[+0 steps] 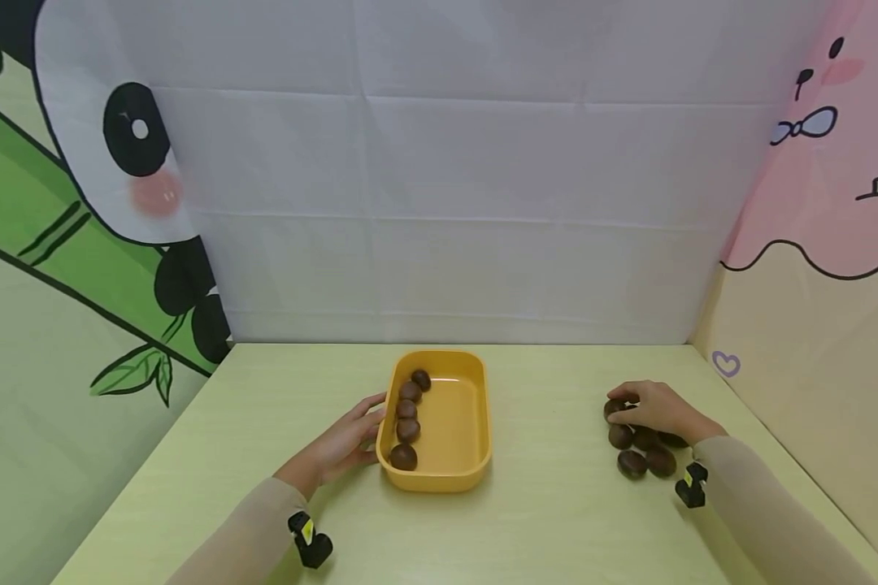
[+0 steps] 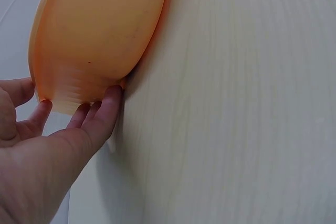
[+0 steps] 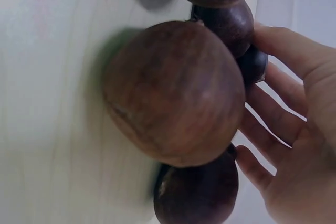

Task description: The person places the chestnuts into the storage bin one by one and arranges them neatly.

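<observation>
My left hand (image 1: 344,445) rests its fingers on the left wall of a yellow plastic box (image 1: 454,426). In the left wrist view, the fingertips (image 2: 111,98) touch the outside of the box near its base. Inside, several brown chestnuts (image 1: 408,431) form a line along the left wall. At the right of the table, my right hand (image 1: 658,408) pinches a chestnut (image 1: 614,409) at the far edge of a loose group, thumb on the near side. One large chestnut (image 3: 176,93) fills the middle of the right wrist view, partly hiding the others.
Other loose chestnuts (image 1: 632,465) lie under and in front of the right hand. The pale wooden table (image 1: 541,520) meets a white cloth (image 1: 468,276) at the back. Printed walls stand on both sides, and a black wrist camera (image 1: 311,543) is strapped to the left sleeve.
</observation>
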A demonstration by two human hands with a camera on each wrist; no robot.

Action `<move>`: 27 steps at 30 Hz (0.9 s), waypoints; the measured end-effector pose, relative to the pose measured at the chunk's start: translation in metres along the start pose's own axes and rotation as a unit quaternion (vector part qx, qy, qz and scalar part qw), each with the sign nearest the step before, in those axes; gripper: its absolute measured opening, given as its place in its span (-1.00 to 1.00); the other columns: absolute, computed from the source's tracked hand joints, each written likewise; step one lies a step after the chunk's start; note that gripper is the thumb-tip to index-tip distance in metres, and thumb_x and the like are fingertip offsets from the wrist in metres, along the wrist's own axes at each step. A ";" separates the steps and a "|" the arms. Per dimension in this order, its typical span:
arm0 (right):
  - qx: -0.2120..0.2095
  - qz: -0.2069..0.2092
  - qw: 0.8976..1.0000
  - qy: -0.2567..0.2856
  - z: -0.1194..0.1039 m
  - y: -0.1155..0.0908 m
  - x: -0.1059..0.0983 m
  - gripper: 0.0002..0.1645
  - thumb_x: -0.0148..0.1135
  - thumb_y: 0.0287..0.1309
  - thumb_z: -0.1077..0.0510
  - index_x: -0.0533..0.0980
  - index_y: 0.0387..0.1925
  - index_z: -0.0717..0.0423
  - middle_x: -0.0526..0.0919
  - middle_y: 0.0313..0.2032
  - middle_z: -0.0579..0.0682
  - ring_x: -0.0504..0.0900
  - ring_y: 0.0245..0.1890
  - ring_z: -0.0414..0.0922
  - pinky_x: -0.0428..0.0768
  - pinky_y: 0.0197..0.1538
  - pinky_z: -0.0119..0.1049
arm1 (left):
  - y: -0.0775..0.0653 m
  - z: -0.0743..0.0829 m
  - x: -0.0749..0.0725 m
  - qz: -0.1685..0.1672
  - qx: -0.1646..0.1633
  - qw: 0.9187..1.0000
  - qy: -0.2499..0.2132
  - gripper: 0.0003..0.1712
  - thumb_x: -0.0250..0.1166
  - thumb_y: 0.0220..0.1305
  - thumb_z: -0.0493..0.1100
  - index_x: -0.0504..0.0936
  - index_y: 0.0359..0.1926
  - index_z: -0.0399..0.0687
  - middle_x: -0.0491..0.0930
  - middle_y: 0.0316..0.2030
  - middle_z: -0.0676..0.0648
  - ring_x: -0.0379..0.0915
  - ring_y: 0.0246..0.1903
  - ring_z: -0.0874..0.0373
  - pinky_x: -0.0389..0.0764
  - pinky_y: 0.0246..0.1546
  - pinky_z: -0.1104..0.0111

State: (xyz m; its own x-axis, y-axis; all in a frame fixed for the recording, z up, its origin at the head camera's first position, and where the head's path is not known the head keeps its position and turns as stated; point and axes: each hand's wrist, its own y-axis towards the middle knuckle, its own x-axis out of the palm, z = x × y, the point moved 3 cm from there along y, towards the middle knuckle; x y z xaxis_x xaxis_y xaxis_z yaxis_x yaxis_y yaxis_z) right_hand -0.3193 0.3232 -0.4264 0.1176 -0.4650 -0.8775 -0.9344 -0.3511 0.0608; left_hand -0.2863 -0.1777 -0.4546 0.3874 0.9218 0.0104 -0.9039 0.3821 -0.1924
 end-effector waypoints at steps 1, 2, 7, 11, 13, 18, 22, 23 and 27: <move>0.000 -0.001 1.000 -0.001 0.000 0.001 0.000 -0.49 0.41 0.20 0.02 0.61 0.08 0.26 0.69 -0.04 0.14 0.59 0.04 0.22 0.48 0.11 0.18 | 0.000 0.000 0.000 0.002 -0.001 1.000 0.001 -0.36 -0.08 0.62 0.03 -0.01 0.57 0.05 0.25 0.40 -0.34 0.23 0.36 -0.21 0.54 0.10 0.04; 0.000 -0.002 1.000 -0.003 0.000 0.001 0.000 -0.49 0.42 0.20 0.02 0.61 0.08 0.27 0.69 -0.04 0.14 0.59 0.04 0.22 0.48 0.11 0.18 | 0.000 0.000 -0.001 0.002 0.001 1.000 0.005 -0.36 -0.09 0.63 0.02 -0.02 0.57 0.03 0.25 0.39 -0.35 0.23 0.36 -0.22 0.54 0.09 0.03; -0.001 -0.005 1.000 -0.003 -0.001 0.002 0.000 -0.48 0.42 0.19 0.03 0.60 0.08 0.29 0.70 -0.04 0.14 0.59 0.04 0.21 0.47 0.13 0.19 | 0.000 -0.001 -0.001 0.007 0.000 1.000 0.005 -0.37 -0.09 0.63 0.02 0.00 0.57 0.04 0.26 0.39 -0.34 0.25 0.34 -0.21 0.55 0.08 0.04; -0.002 -0.004 1.000 -0.001 -0.001 0.002 0.000 -0.48 0.43 0.18 0.04 0.61 0.07 0.29 0.70 -0.06 0.13 0.60 0.02 0.19 0.49 0.11 0.17 | 0.001 0.000 -0.001 0.003 0.000 1.000 0.004 -0.37 -0.09 0.63 0.03 -0.01 0.57 0.05 0.25 0.40 -0.34 0.23 0.36 -0.21 0.54 0.09 0.04; -0.001 -0.003 1.000 -0.002 -0.002 0.002 -0.001 -0.48 0.42 0.19 0.03 0.60 0.07 0.30 0.70 -0.06 0.13 0.61 0.02 0.19 0.49 0.11 0.17 | 0.001 0.000 -0.001 0.002 0.001 1.000 0.005 -0.36 -0.09 0.63 0.03 -0.02 0.58 0.04 0.24 0.40 -0.35 0.23 0.36 -0.22 0.54 0.10 0.03; 0.012 0.001 1.000 0.003 -0.003 0.004 -0.003 -0.43 0.43 0.18 -0.02 0.60 0.10 0.27 0.69 -0.04 0.11 0.59 0.04 0.18 0.48 0.12 0.19 | 0.001 0.000 0.000 0.002 -0.001 1.000 0.003 -0.37 -0.10 0.63 0.02 -0.02 0.57 0.05 0.25 0.40 -0.34 0.25 0.35 -0.22 0.53 0.11 0.03; 0.008 0.004 1.000 -0.004 -0.009 0.009 -0.005 -0.39 0.45 0.16 -0.04 0.59 0.13 0.26 0.69 -0.03 0.09 0.59 0.04 0.15 0.48 0.12 0.18 | 0.000 0.001 0.000 0.002 -0.001 1.000 0.001 -0.38 -0.11 0.63 0.02 -0.01 0.57 0.05 0.23 0.41 -0.34 0.22 0.36 -0.22 0.53 0.11 0.02; 0.003 0.004 1.000 -0.006 -0.011 0.011 -0.006 -0.39 0.44 0.17 -0.03 0.58 0.13 0.26 0.69 -0.03 0.08 0.59 0.03 0.13 0.48 0.12 0.17 | 0.000 0.001 0.000 0.003 -0.001 1.000 0.000 -0.37 -0.10 0.63 0.02 -0.01 0.57 0.05 0.23 0.41 -0.34 0.22 0.36 -0.22 0.53 0.11 0.02; -0.018 0.003 1.000 0.000 -0.026 0.019 -0.008 -0.41 0.44 0.19 0.01 0.58 0.14 0.28 0.70 -0.07 0.04 0.62 -0.04 0.05 0.51 0.08 0.11 | 0.000 0.000 0.000 0.001 -0.001 1.000 -0.002 -0.36 -0.09 0.63 0.03 -0.03 0.58 0.05 0.22 0.42 -0.34 0.19 0.38 -0.23 0.52 0.12 0.02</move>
State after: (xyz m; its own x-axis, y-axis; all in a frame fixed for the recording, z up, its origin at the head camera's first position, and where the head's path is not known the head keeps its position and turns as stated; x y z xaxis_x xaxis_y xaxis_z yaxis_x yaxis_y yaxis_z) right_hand -0.3297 0.2993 -0.4061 0.1115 -0.4671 -0.8772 -0.9224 -0.3771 0.0836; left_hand -0.2869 -0.1779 -0.4546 0.3847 0.9229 0.0147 -0.9043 0.3800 -0.1944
